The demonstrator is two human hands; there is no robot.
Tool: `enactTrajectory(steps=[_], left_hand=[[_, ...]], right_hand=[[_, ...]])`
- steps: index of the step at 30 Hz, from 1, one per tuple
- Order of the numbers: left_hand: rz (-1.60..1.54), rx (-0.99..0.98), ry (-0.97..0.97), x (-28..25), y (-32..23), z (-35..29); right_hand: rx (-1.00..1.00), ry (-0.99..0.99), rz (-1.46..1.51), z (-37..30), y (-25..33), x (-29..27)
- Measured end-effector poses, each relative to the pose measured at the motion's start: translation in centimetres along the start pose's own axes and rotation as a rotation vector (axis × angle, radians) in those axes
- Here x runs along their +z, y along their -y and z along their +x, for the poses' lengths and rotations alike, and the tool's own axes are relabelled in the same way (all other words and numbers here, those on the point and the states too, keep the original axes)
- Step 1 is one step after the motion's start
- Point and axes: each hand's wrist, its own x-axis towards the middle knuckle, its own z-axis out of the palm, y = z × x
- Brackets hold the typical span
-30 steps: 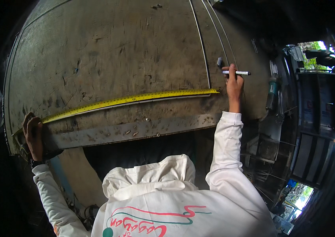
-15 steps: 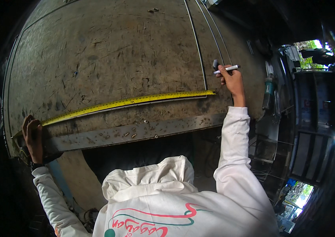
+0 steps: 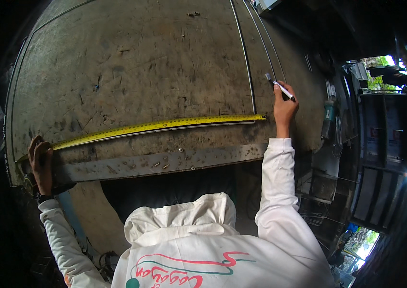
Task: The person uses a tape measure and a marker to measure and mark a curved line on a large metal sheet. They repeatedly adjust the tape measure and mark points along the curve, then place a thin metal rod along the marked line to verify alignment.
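Note:
A yellow tape measure (image 3: 165, 124) is drawn out across the brown worktop, its free end near my right hand. At its left end my left hand (image 3: 40, 161) has its fingers curled round the tape, over what looks like a dark case at the table's corner. Just below the blade, a thin metal rod (image 3: 203, 125) runs alongside; a second rod length (image 3: 245, 53) meets its right end at a corner. My right hand (image 3: 286, 110), beyond the tape's free end, pinches a white marker (image 3: 284, 90) with dark ends, held slanting above the worktop.
Two more thin rods (image 3: 264, 41) lie at the upper right. A metal strip (image 3: 165, 162) with small bits on it edges the scarred worktop (image 3: 141, 67). A teal power tool (image 3: 328, 113) sits at the right, beside dark shelving (image 3: 381, 125).
My right hand has shifted slightly right and down, and the marker has turned from nearly level to slanting down to the right. My left hand stays at the tape's left end.

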Motion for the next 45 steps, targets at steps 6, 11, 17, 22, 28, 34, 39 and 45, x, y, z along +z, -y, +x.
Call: enactTrajectory(steps=[6, 11, 17, 22, 28, 34, 39, 45], left_hand=[[0.029, 0.006, -0.014, 0.1, -0.3, 0.1], [0.008, -0.005, -0.006, 0.2, -0.7, 0.2], [-0.008, -0.045, 0.002, -0.1, -0.5, -0.3], [0.022, -0.084, 0.005, -0.6, -1.4, -0.3], [0.001, 0.012, -0.028, -0.3, -2.0, 1.2], [0.021, -0.002, -0.069, -0.6, -2.6, 0.4], [0.002, -0.002, -0.098, 0.0, -2.9, 0.6], [0.030, -0.029, -0.069, -0.1, -3.1, 0.7]], right_hand=[[-0.043, 0.041, -0.212, 5.5, -0.1, 0.8], [-0.063, 0.122, -0.379, 10.1, -1.6, 1.3], [0.014, 0.143, -0.322, 10.3, -3.7, 3.1], [-0.081, 0.027, -0.259, 9.2, -5.6, 5.3], [-0.224, 0.050, -0.536, 11.6, -6.9, 3.4], [-0.249, 0.676, 0.057, -8.1, 21.9, 9.5], [-0.484, 0.820, 0.170, -14.6, 25.3, 14.1], [-0.396, 0.937, 0.094, -13.7, 28.0, 18.0]])
